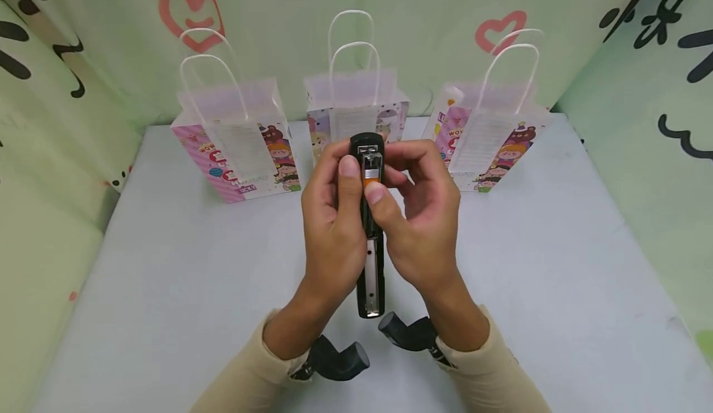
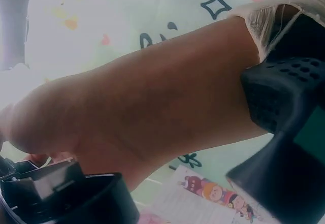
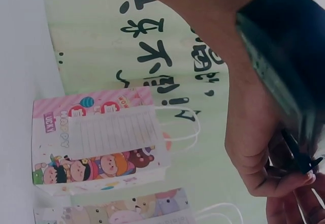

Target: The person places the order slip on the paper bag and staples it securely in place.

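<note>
A black stapler [image 1: 372, 277] is held lengthwise over the table, its metal inner side facing the head camera and a small orange part showing near its upper half. My left hand [image 1: 334, 221] grips it from the left, thumb lying along its face. From the right, my right hand [image 1: 426, 215] pinches it, with the thumb at the orange part and the fingers curled at its side. The left wrist view shows the near end of the stapler [image 2: 96, 198] below the left hand. In the right wrist view, the wrist camera partly covers the right hand [image 3: 249, 148].
Three printed gift bags with white handles stand along the back of the white table [image 1: 184, 289]: a left bag [image 1: 236, 153], a middle bag [image 1: 353, 119] and a right bag [image 1: 484, 147]. A pale green patterned curtain [image 1: 423, 4] hangs behind them.
</note>
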Demonstrator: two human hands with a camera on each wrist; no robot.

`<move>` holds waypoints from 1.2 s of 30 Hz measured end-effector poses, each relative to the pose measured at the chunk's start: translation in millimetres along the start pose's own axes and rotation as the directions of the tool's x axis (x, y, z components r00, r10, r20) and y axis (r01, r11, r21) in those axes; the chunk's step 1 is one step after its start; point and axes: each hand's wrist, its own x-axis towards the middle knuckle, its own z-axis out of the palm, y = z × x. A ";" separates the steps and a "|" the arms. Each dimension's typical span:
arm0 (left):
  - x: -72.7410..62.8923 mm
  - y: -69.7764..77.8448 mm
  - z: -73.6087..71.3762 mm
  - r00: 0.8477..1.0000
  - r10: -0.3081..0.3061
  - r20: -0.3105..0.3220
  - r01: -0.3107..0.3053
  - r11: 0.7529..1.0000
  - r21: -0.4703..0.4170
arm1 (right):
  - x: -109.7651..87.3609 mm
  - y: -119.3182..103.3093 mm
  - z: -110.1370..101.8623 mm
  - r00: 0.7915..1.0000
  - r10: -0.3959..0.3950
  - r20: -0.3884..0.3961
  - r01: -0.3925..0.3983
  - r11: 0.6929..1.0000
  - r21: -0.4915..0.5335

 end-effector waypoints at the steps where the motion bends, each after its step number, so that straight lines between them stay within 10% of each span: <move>1: -0.1 1.4 0.6 1.000 0.004 0.000 -0.004 1.000 -0.002 | 0.4 -0.8 0.1 1.000 -0.006 -0.001 0.006 1.000 0.007; 15: -5.3 11.6 3.6 0.998 0.057 -0.016 -0.057 0.998 0.004 | 0.6 -6.1 2.4 1.000 -0.006 -0.012 0.007 0.998 0.063; 19: 1.0 8.3 0.2 0.997 0.069 -0.037 -0.069 0.998 -0.007 | 0.3 -4.9 -10.5 0.983 0.170 0.065 -0.167 0.984 -0.054; 21: 6.4 4.1 -1.3 0.996 0.066 -0.058 -0.067 0.998 -0.021 | -0.1 -5.4 -24.2 0.906 0.373 0.200 -0.361 0.928 -0.096; 24: 14.5 -6.7 -1.4 0.995 0.074 -0.061 -0.077 0.996 -0.036 | -2.1 -10.5 -49.8 0.729 0.597 0.335 -0.577 0.799 -0.168; 26: 18.2 -15.1 -1.4 0.994 0.097 -0.048 -0.097 0.995 -0.015 | -4.4 -14.6 -66.6 0.691 0.629 0.358 -0.635 0.764 -0.117; 29: 20.4 -20.5 -8.1 0.988 0.149 -0.040 -0.146 0.987 0.066 | -2.7 -10.3 -81.0 0.755 0.499 0.425 -0.596 0.793 0.127; 33: 17.8 -10.8 -32.9 0.983 0.176 -0.058 -0.163 0.970 0.181 | 2.7 13.4 -58.8 0.833 0.363 0.418 -0.527 0.749 0.401; 36: 13.3 0.6 -58.7 0.987 0.145 -0.068 -0.123 0.959 0.257 | 2.7 33.6 -12.6 0.890 0.358 0.283 -0.433 0.859 0.272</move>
